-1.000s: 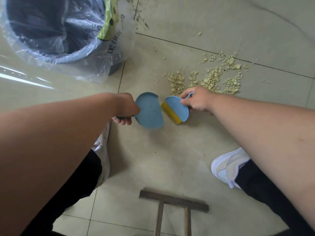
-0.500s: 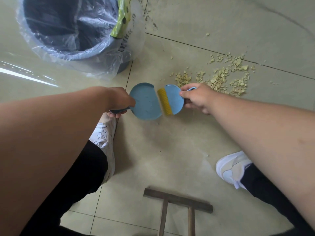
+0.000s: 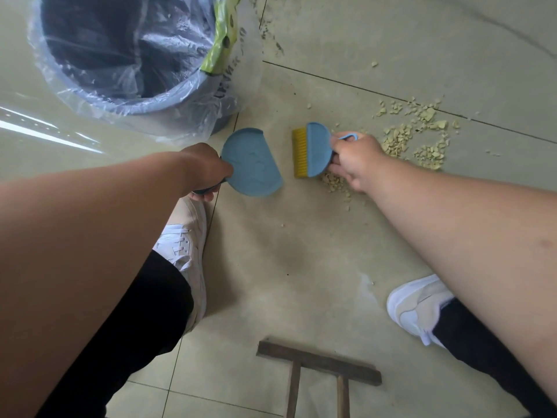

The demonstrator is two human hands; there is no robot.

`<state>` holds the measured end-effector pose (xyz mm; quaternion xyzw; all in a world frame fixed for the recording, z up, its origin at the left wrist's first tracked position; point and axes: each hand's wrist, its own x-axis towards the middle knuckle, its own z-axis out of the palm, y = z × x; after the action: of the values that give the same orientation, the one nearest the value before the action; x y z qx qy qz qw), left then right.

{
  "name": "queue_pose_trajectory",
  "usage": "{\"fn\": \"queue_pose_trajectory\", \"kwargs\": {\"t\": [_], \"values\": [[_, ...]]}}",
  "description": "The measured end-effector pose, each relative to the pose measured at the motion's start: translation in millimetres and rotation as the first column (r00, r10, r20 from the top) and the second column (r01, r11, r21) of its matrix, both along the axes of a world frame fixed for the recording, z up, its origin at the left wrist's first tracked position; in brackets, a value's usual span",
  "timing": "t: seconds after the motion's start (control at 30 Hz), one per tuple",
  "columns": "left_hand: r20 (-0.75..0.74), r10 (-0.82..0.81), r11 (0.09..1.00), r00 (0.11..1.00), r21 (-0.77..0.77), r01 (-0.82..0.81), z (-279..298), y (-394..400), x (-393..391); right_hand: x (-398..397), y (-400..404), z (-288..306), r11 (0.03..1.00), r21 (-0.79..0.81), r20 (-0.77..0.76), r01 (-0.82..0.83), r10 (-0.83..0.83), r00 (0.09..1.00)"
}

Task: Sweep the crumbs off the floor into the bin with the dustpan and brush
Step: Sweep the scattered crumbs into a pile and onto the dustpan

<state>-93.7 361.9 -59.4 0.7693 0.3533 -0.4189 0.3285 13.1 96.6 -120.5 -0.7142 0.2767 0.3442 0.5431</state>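
My left hand [image 3: 205, 170] grips the dark handle of a small blue dustpan [image 3: 251, 162], held low over the tiled floor with its straight edge facing right. My right hand [image 3: 354, 159] grips the handle of a blue brush with yellow bristles [image 3: 310, 150], a short gap to the right of the pan. Pale yellow crumbs [image 3: 413, 137] lie scattered to the right of the brush, and a smaller clump of crumbs [image 3: 334, 182] sits just under my right hand. The grey bin [image 3: 162, 95], lined with a clear plastic bag, stands at the upper left.
My two white shoes, the left shoe [image 3: 187, 242] and the right shoe [image 3: 416, 306], stand on the beige tiles. A dark wooden T-shaped frame [image 3: 316, 366] lies at the bottom centre. The bin's loose bag [image 3: 229, 95] spreads over the floor close to the dustpan.
Brush and dustpan, touching half a second ago, have drawn apart. The brush moved right toward the crumbs, and a small clump now lies under my right hand.
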Motion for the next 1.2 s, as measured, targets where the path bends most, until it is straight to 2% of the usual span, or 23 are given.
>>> {"fn": "queue_pose_trajectory", "kwargs": {"t": [0.1, 0.17, 0.3, 0.43, 0.57, 0.7, 0.8, 0.93, 1.07, 1.13, 1.2], "values": [[0.022, -0.01, 1.0, 1.0, -0.014, 0.011, 1.8, -3.7, 5.0, 15.6, -22.1, 9.3, 0.994, -0.108, 0.012, -0.024, 0.026, 1.0], [0.034, -0.008, 0.999, 0.999, -0.032, 0.009, 6.4, -7.0, 8.7, 19.4, -33.2, 16.3, 0.993, -0.11, -0.035, -0.044, 0.04, 0.999], [0.07, 0.003, 1.0, 0.998, -0.028, -0.001, 12.0, -8.7, 11.0, 24.9, -20.9, 21.3, 0.99, 0.125, -0.134, 0.059, -0.042, 0.99], [0.119, 0.081, 0.996, 0.99, 0.012, -0.083, 11.3, -3.1, 8.5, 23.4, 26.9, 18.6, 0.917, 0.324, -0.192, 0.23, -0.174, 0.966], [0.139, 0.169, 0.985, 0.976, 0.002, -0.171, 10.9, -5.0, 14.9, 10.0, 59.8, 10.2, 0.939, 0.265, -0.196, 0.218, -0.168, 0.966], [0.15, 0.213, 0.977, 0.965, -0.035, -0.21, 0.7, -14.0, 22.2, 11.4, 52.3, 5.4, 0.952, 0.187, -0.173, 0.241, -0.21, 0.962], [0.097, 0.158, 0.986, 0.983, -0.074, -0.151, -3.5, -23.9, 23.0, 18.7, 24.3, 5.1, 0.972, 0.128, -0.163, 0.196, -0.174, 0.971], [-0.014, 0.05, 0.992, 0.999, -0.115, -0.051, -0.2, -38.5, 18.7, 26.0, -24.9, 7.5, 0.988, 0.075, -0.236, 0.133, -0.112, 0.965], [0.035, 0.028, 0.991, 0.999, -0.129, -0.023, 3.4, -50.6, 18.1, 27.1, -63.4, 10.4, 0.979, 0.121, -0.276, 0.166, -0.127, 0.953], [0.072, 0.062, 0.988, 0.995, -0.143, -0.051, 4.6, -50.4, 19.2, 26.6, -68.6, 12.5, 0.971, 0.172, -0.272, 0.168, -0.117, 0.955], [0.045, 0.115, 0.979, 0.992, -0.173, -0.105, 5.3, -44.0, 17.3, 26.6, -61.4, 13.6, 0.965, 0.214, -0.255, 0.153, -0.096, 0.962]]}}
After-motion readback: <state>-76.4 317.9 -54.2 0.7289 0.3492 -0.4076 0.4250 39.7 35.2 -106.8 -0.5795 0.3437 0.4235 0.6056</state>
